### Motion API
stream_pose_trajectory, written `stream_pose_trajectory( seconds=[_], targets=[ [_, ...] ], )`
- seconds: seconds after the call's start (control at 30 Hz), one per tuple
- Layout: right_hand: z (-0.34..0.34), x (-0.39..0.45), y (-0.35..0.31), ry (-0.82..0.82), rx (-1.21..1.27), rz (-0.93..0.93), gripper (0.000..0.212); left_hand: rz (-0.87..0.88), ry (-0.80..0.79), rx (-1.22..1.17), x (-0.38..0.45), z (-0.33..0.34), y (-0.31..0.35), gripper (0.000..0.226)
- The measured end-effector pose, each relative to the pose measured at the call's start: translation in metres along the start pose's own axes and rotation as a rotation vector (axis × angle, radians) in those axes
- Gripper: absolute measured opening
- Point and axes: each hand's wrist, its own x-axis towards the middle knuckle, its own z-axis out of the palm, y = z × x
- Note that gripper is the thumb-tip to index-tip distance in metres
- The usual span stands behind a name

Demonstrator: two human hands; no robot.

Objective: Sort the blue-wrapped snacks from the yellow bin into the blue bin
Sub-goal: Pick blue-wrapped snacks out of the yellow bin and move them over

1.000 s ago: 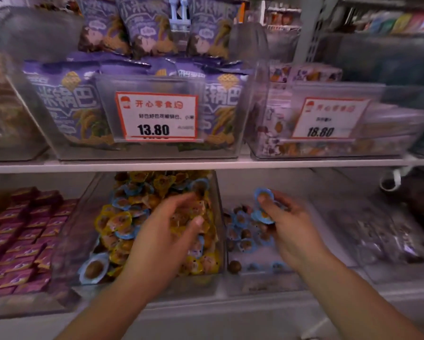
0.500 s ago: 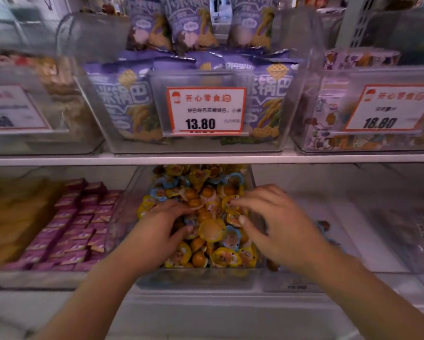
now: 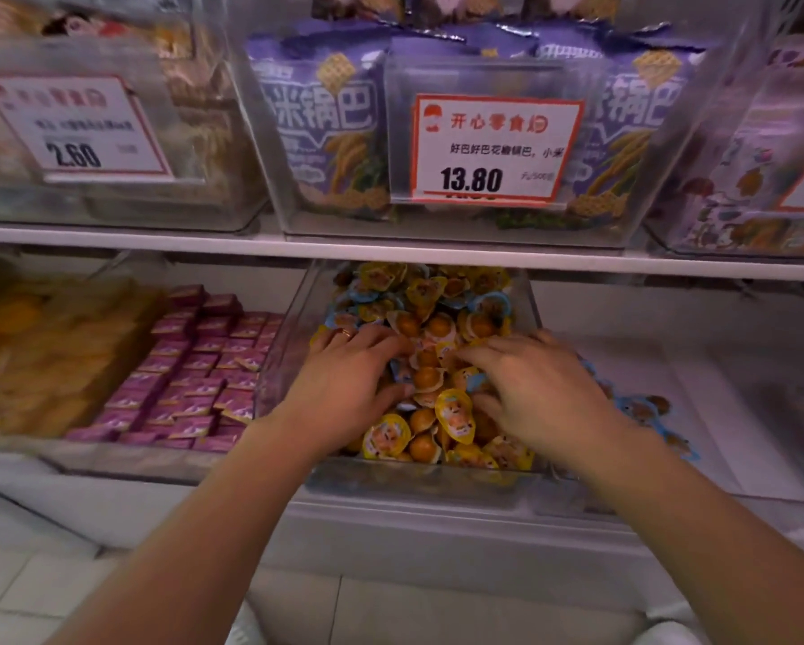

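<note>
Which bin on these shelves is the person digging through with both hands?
Find the price tag reading 13.80 on the upper shelf. Directly below it sits a clear bin heaped with yellow and blue snack cups; its left neighbour holds flat purple packets.

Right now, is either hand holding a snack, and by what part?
Cannot tell. Both the left hand and right hand lie palm-down with fingers spread in the pile in the yellow bin; no wrapper shows pinched between fingers.

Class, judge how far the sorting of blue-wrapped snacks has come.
Done: some blue-wrapped snacks lie in the bin to the right. In hand: left hand and right hand dig in the yellow bin. Left: blue wrappers remain among the yellow ones.
</note>
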Motion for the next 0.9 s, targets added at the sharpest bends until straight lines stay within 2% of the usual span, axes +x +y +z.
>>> stream_pose_trajectory(
  seconds=[0.17, 0.27, 0.33, 0.43, 0.5, 0.6, 0.7, 0.83, 0.9],
  targets=[
    [-0.007, 0.008, 0.004, 0.207, 0.257, 0.106, 0.029, 0.007, -0.060, -0.032, -0.003, -0.004, -0.005, 0.061],
    [-0.005, 0.014, -0.002, 0.122, 0.255, -0.007, 0.043, -0.008, -0.091, 0.073, -0.006, -0.006, -0.006, 0.067],
    [-0.001, 0.015, -0.001, 0.038, 0.135, -0.093, 0.051, -0.004, -0.116, 0.095, -0.004, -0.004, -0.005, 0.065],
    [0.001, 0.017, 0.002, -0.086, -0.047, -0.091, 0.053, 0.021, -0.118, 0.085, 0.002, 0.001, -0.001, 0.064],
    [0.003, 0.017, 0.002, -0.129, -0.073, -0.076, 0.053, 0.032, -0.110, 0.079, 0.005, 0.004, 0.001, 0.064],
    [0.006, 0.017, 0.004, -0.117, -0.029, -0.056, 0.056, 0.022, -0.112, 0.094, 0.010, 0.008, 0.004, 0.068],
    [0.007, 0.019, 0.005, -0.023, 0.161, 0.020, 0.060, -0.004, -0.142, 0.118, 0.011, 0.009, 0.004, 0.073],
    [0.003, 0.028, 0.021, 0.117, 0.211, 0.088, 0.048, 0.035, -0.150, 0.010, 0.009, 0.011, 0.003, 0.056],
    [0.001, 0.038, 0.029, 0.103, 0.186, 0.100, 0.059, 0.040, -0.088, -0.043, 0.009, 0.009, 0.000, 0.042]
  ],
)
